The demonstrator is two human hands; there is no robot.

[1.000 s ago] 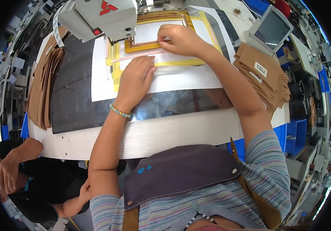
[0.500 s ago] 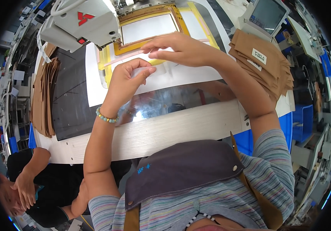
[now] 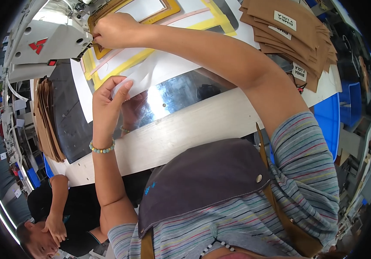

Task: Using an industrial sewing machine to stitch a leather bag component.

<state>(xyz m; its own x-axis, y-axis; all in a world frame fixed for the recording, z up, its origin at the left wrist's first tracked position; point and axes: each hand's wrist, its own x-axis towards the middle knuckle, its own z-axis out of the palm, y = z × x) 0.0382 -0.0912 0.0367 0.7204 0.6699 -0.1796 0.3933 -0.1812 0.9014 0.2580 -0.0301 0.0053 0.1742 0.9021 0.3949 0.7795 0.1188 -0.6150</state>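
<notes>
My left hand pinches a thin translucent white sheet between thumb and fingers, over the front of the machine table. My right hand reaches across to the sewing machine head, a white casing with a red mark. Its fingers are closed beside the needle area, at the left end of a yellow clamp frame; what they grip is hidden. Beneath the frame lies a large white sheet with yellow strips and pink strips around a cut-out.
Brown pouch-like pieces stand in a stack at the left; more, with white labels, form a pile at the right. Blue bins sit beyond the table's right edge. A co-worker sits at the lower left, hand near the face.
My right hand has moved left from above the left hand to the machine head. My left hand has shifted left, still pinching the translucent sheet. The whole view has turned and shifted.
</notes>
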